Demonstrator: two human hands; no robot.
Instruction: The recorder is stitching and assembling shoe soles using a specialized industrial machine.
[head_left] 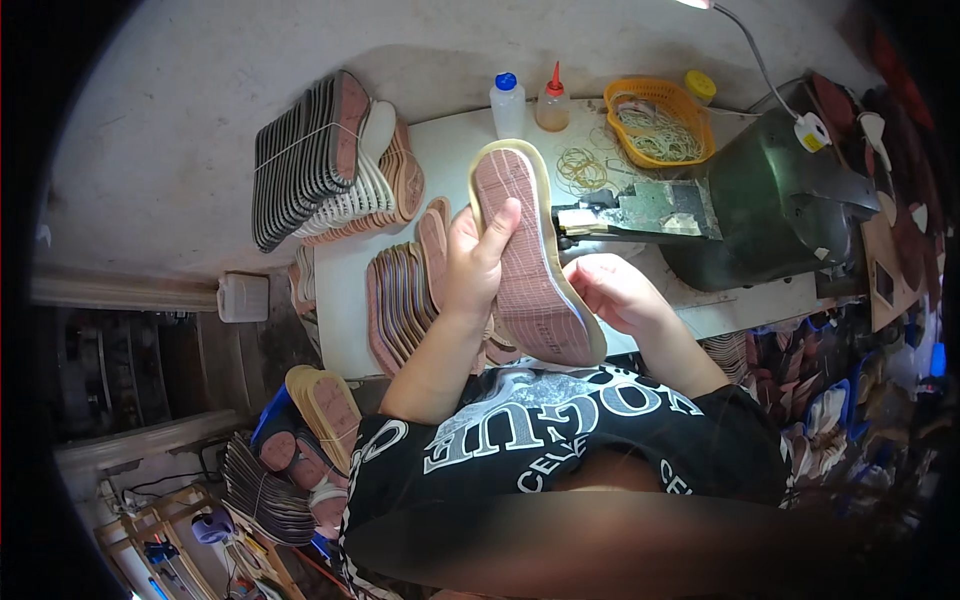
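Observation:
A shoe insole (pixel 530 260) with a pinkish-red, thin-lined face and a cream-yellow edge is held up in front of me, over the near side of the table. My left hand (pixel 477 258) grips its left side, thumb lying across the face and the other fingers hidden behind. At its right edge, by the narrow middle, my right hand (pixel 612 292) is closed with the fingers curled. Whether anything is pinched in those fingertips cannot be made out. Just beyond the right hand, the narrow arm (pixel 640 212) of a dark green machine (pixel 770 205) reaches toward the insole.
Bundled insoles (pixel 310 160) stand at the back left, with another row (pixel 400 305) by my left forearm. Along the back are a blue-capped bottle (pixel 508 105), a red-tipped bottle (pixel 552 108) and an orange basket (pixel 658 150) of rubber bands. Loose bands (pixel 585 170) lie on the white table (pixel 345 270).

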